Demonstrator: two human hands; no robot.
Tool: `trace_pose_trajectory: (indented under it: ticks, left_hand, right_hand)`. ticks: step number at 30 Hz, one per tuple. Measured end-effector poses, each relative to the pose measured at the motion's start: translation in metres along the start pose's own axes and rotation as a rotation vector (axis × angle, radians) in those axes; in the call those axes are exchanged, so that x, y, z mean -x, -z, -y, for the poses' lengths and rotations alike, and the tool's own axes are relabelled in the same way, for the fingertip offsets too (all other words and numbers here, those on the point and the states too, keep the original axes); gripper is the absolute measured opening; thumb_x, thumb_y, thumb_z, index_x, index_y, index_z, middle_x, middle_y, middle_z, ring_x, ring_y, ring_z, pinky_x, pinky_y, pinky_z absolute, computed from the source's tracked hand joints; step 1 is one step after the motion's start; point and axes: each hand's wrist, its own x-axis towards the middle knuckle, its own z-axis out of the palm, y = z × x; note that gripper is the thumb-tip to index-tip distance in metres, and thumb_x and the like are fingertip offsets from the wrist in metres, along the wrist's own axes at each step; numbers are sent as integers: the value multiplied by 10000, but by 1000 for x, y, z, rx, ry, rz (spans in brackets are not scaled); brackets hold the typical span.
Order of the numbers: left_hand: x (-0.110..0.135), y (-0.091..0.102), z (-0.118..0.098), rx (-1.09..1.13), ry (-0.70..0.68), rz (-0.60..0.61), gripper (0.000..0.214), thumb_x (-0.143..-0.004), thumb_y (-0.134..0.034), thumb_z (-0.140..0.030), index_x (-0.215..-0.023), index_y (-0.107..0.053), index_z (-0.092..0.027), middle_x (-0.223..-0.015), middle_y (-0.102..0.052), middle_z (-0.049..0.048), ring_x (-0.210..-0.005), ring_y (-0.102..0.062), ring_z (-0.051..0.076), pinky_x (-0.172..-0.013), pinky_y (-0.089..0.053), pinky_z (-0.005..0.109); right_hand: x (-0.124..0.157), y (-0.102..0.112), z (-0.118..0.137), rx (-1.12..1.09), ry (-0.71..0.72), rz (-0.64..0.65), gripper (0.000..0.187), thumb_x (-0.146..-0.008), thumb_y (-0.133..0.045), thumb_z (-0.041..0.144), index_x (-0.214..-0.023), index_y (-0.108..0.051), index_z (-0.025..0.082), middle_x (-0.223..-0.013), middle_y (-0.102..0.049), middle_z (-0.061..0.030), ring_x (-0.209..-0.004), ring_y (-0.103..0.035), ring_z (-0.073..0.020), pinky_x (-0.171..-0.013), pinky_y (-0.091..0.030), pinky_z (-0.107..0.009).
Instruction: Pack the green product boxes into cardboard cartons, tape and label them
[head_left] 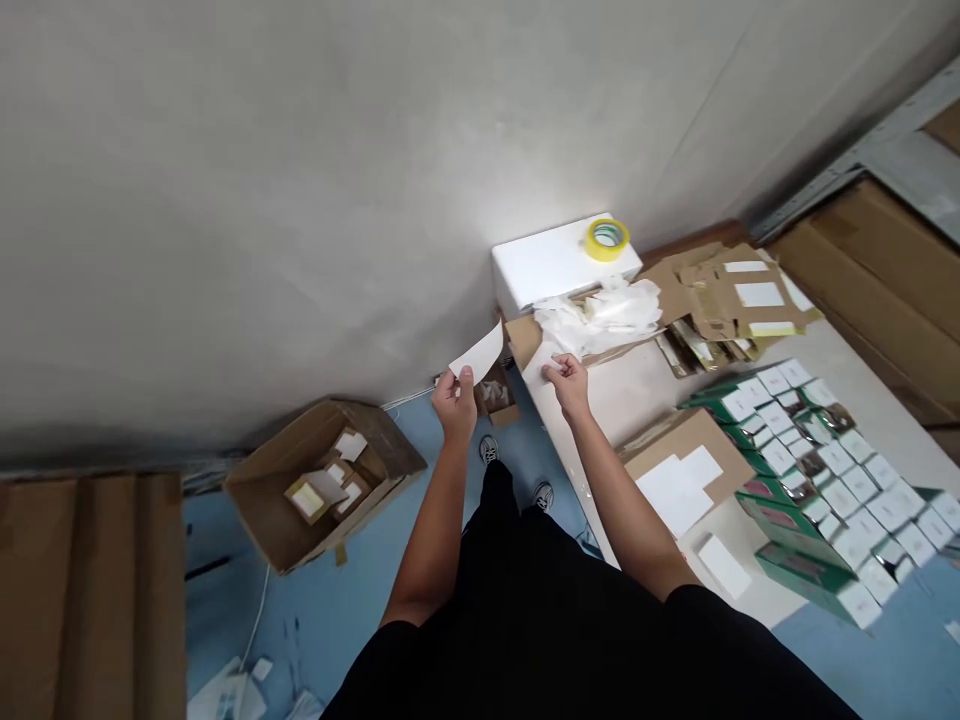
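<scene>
Pinched in my left hand (pixel 456 405) is a white paper sheet (pixel 480 352), its far corner curling upward. My right hand (pixel 568 385) grips a smaller white paper piece (pixel 540 362) between thumb and fingers. The two hands are apart, the left over the floor gap and the right above the table's near edge. Just beyond the right hand, crumpled white wrapping (pixel 600 318) lies in a cardboard box. Whether either paper is a label or plain paper I cannot tell.
A white box (pixel 540 268) carries a yellow tape roll (pixel 606 240). Flattened cartons (pixel 705 300), a carton with white sheets (pixel 682 480) and rows of green-and-white boxes (pixel 832 490) cover the table (pixel 637 390). An open carton (pixel 262 500) holding small boxes stands on the floor, left.
</scene>
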Motion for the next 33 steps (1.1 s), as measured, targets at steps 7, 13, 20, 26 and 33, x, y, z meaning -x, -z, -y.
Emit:
trace_pose_trajectory:
  ticks: [7, 13, 20, 26, 33]
  left_hand:
    - [-31, 77, 37, -50, 93, -136, 464, -893, -631, -622, -905, -730, -168, -811, -695, 46, -842, -643, 203, -739, -505, 258]
    - [-88, 114, 82, -107, 123, -69, 391, -896, -653, -565, -873, -737, -184, -739, -653, 12, -784, -624, 191, -724, -487, 258]
    - [-133, 132, 122, -154, 204, 33, 347, -898, -672, -526, -862, -746, -189, -824, -688, 35, -859, -632, 210, -810, -508, 286]
    - [-146, 126, 140, -187, 241, 76, 374, -915, -641, -555, -898, -744, -195, -826, -679, 32, -841, -609, 205, -810, -508, 288]
    - [-151, 112, 134, -225, 200, 107, 377, -916, -641, -548, -812, -704, -192, -746, -620, 15, -741, -554, 172, -719, -467, 263]
  right_hand:
    - [-20, -104, -81, 124, -176, 117, 264, -668, -676, 434, -803, -594, 222, -682, -618, 46, -638, -555, -147, -620, -480, -261]
    - [-58, -156, -159, 497, -302, 77, 189, -707, -579, 398, -740, -633, 220, -652, -652, 24, -690, -606, -181, -636, -492, -259]
    - [-101, -191, -229, 687, -463, 12, 27, -658, -630, 244, -647, -623, 221, -715, -710, -38, -738, -669, -213, -718, -517, -293]
    - [-122, -196, -256, 706, -491, 0, 124, -649, -701, 212, -772, -688, 222, -867, -757, -71, -858, -712, -235, -819, -536, -335]
    - [-102, -175, -229, 621, -331, -8, 197, -718, -655, 235, -909, -704, 222, -939, -769, -60, -928, -706, -219, -907, -536, -349]
